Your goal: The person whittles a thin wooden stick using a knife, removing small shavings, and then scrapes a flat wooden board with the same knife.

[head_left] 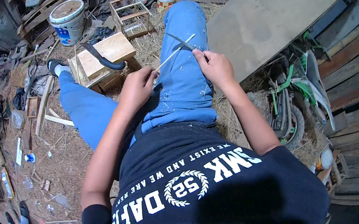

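My left hand (138, 88) is closed around one end of a thin pale stick (169, 58), which slants up and right over my thigh. In my right hand (217, 68) is a knife (182, 42), its narrow blade pointing up and left. Blade and stick cross near the stick's far end. Small pale shavings lie on my blue trousers (183, 80) beneath. Beyond my left hand, a curved dark-bladed cutting tool with a black handle (114, 66) rests on a wooden block (118, 50).
A white bucket (69, 25), a small wooden cage-like frame (131, 17) and a tub (165, 1) stand ahead. A large board (268, 15) lies at right, above a green-and-white motorbike (304, 83). Wood scraps and straw litter the ground (64, 151).
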Demonstrator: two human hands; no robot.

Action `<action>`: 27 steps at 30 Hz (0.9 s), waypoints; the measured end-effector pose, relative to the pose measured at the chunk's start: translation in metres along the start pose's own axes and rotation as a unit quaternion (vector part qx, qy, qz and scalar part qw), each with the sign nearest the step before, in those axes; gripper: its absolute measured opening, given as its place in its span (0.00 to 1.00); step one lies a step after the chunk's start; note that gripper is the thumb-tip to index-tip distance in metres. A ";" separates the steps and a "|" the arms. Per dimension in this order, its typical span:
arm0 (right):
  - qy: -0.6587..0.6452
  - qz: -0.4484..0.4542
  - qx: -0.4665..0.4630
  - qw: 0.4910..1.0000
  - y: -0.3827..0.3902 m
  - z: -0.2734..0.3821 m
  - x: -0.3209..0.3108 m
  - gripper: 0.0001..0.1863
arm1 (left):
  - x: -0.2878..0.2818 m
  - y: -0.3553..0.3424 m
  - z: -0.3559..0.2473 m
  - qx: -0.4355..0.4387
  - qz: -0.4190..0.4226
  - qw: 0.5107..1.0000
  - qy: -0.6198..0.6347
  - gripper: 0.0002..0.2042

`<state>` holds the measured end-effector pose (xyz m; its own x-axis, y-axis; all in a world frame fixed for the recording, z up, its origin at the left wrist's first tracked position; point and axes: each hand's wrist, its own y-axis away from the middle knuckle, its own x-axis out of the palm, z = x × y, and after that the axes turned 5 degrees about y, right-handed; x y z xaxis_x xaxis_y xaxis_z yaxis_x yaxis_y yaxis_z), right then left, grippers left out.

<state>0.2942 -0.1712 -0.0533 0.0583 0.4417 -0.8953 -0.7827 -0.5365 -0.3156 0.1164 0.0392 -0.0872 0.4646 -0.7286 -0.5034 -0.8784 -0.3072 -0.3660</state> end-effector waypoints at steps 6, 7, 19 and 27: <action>0.050 0.030 -0.021 0.998 -0.006 -0.001 -0.015 0.34 | 0.038 -0.046 -0.008 0.030 -0.001 1.000 0.007 0.09; 0.057 0.033 -0.019 0.998 -0.005 -0.002 -0.015 0.34 | 0.040 -0.048 -0.007 0.031 0.001 0.999 0.010 0.09; 0.100 0.030 0.008 0.994 0.001 -0.010 -0.023 0.35 | 0.003 -0.008 0.015 -0.061 0.124 0.989 0.054 0.12; 0.021 0.024 0.025 0.999 -0.001 -0.016 -0.014 0.35 | -0.023 0.013 0.025 -0.116 0.145 0.973 0.137 0.12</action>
<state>0.3040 -0.1889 -0.0458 0.0460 0.3850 -0.9218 -0.8151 -0.5190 -0.2575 0.0972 0.0672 -0.1004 0.1738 -0.9315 -0.3196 -0.9846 -0.1708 -0.0379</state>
